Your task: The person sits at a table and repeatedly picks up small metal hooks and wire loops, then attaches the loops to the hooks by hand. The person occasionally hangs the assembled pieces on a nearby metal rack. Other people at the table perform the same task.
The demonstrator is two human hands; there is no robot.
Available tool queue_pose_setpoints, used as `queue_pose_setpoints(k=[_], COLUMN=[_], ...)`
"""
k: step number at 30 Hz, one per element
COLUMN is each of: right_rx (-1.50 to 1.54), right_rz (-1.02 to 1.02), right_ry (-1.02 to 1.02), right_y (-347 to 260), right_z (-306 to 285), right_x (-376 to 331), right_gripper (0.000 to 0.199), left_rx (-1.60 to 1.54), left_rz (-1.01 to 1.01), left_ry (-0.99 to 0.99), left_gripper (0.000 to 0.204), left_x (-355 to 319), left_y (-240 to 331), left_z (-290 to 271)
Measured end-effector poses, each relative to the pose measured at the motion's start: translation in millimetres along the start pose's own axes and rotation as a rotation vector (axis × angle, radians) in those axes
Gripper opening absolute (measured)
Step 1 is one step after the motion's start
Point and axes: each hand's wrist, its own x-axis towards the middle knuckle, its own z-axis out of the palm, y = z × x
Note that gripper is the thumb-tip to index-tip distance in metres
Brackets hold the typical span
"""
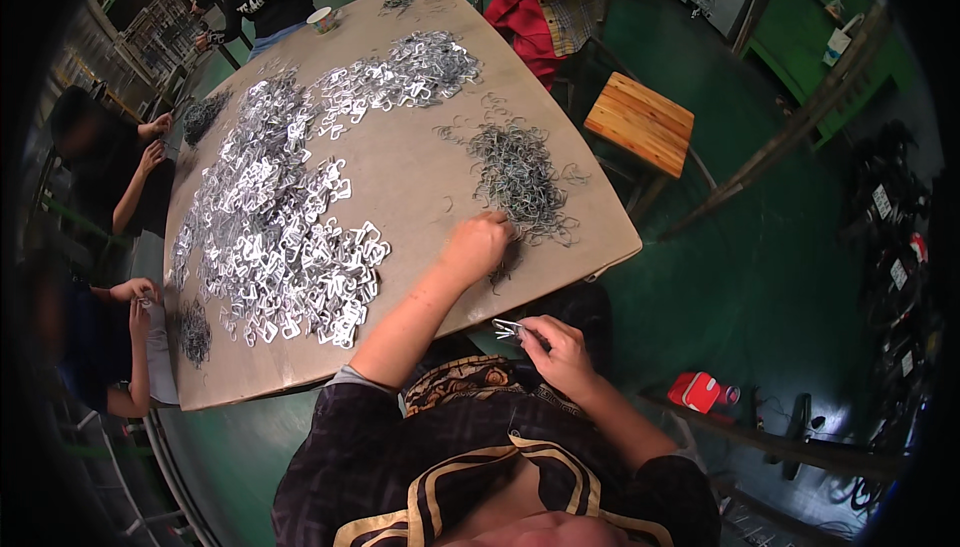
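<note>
My left hand (478, 248) is stretched over the table at the near edge of a heap of thin, bent grey wire hooks (522, 175). Its fingers are curled down among the wires, and whatever they pinch is hidden beneath them. Just off the table's near edge, my right hand (562, 355) is closed around a few flat, silvery metal clips (508, 330), whose ends stick out past the thumb. A large heap of similar shiny metal clips (290, 277) covers the left part of the table (415, 212).
Co-workers sit along the table's left and far sides, one pair of hands (140, 292) nearest on the left. Smaller wire piles (195, 332) lie by them. A paper cup (320, 19) stands at the far edge. A wooden stool (640, 124) is right of the table.
</note>
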Motion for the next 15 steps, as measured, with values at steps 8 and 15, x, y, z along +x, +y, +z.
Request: queue_pose_setpoints(k=[8,15], right_rx=[-0.034,-0.053], right_rz=[-0.045,-0.042], right_ry=[-0.002,0.023], right_y=[0,7], right_z=[0,1], right_x=[-3,-11], right_gripper=[0.011,0.011], left_rx=[-0.089,0.096], left_rz=[0.256,-0.314], left_ry=[0.168,0.06], left_gripper=[0.032,0.025], left_x=[36,45], left_y=[31,-2], left_z=[35,19])
